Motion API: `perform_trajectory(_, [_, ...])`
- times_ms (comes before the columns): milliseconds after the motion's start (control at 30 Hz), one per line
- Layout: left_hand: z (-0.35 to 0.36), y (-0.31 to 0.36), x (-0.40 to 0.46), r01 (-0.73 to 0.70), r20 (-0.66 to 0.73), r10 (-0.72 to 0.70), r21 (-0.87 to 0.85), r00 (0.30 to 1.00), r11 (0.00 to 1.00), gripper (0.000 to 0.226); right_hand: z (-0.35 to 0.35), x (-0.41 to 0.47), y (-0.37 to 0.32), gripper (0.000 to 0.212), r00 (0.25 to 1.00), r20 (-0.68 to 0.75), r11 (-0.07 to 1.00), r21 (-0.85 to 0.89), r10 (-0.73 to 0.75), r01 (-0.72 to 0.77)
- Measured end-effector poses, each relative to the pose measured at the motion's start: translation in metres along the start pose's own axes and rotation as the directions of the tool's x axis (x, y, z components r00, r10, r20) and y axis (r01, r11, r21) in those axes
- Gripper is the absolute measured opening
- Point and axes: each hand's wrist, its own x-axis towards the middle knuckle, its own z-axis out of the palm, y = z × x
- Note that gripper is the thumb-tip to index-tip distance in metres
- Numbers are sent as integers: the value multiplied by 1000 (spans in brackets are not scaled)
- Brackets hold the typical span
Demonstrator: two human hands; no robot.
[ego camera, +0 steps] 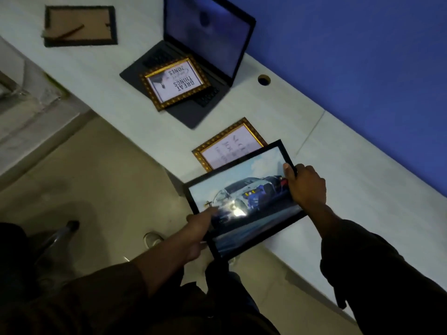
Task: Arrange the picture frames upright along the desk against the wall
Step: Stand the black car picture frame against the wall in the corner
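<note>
Both arms are extended forward from the lower edge of the view, each covered to the wrist by a dark sleeve. The left hand is held low, its index finger stretched out straight and its other fingers curled underneath. The right hand is raised higher and farther forward, its back turned up, its fingers bent and clamped, the thumb pressed inward.
</note>
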Motion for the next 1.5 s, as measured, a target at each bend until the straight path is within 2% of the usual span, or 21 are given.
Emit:
perform_trajectory(67, [-41, 32, -3, -69, -43, 67, -34, 997, 997, 73, -13, 4, -48, 66, 998, -45, 998, 38, -45, 47])
perform_trajectory(200, [-124, 97, -13, -189, -87, 179, -125, 980, 974, 76, -34, 19, -145, 63, 989, -108, 987, 109, -104, 116])
perform_trajectory(267, [-167, 129, -26, -271, -135, 252, -154, 958, 950, 70, -44, 27, -197, 63, 979, -129, 973, 146, -158, 176])
perform_trajectory(400, [-248, 192, -59, -445, -254, 391, -212, 885, 870, 55, -70, 38, -301, 57, 934, -156, 912, 217, -321, 349])
perform_trajectory(500, [-308, 231, -81, -533, -314, 451, -269, 836, 802, 74, -87, 40, -374, 50, 873, -231, 843, 245, -429, 479])
perform_trajectory(667, [-375, 279, -113, -704, -422, 579, -256, 698, 663, 87, -114, 51, -460, 52, 847, -250, 798, 292, -469, 528])
perform_trajectory(733, [-398, 291, -122, -761, -436, 636, -221, 636, 610, 82, -122, 58, -491, 55, 837, -255, 785, 296, -484, 544])
perform_trajectory(933, [-437, 337, -127, -799, -391, 716, -90, 578, 595, 66, -132, 96, -553, 59, 840, -238, 782, 309, -487, 541])
perform_trajectory(1033, [-448, 370, -122, -817, -391, 746, -29, 540, 576, 67, -138, 121, -581, 59, 832, -242, 766, 326, -499, 554])
perform_trajectory(1200, [-455, 447, -100, -804, -375, 745, 0, 552, 595, 66, -133, 190, -616, 57, 854, -240, 770, 370, -462, 520])
perform_trajectory(1367, [-447, 544, -69, -782, -351, 740, 34, 573, 622, 68, -141, 270, -644, 68, 899, -186, 773, 461, -396, 436])
perform_trajectory(1500, [-438, 611, -44, -803, -326, 772, 60, 545, 593, 66, -163, 313, -659, 56, 915, -165, 771, 497, -368, 399])
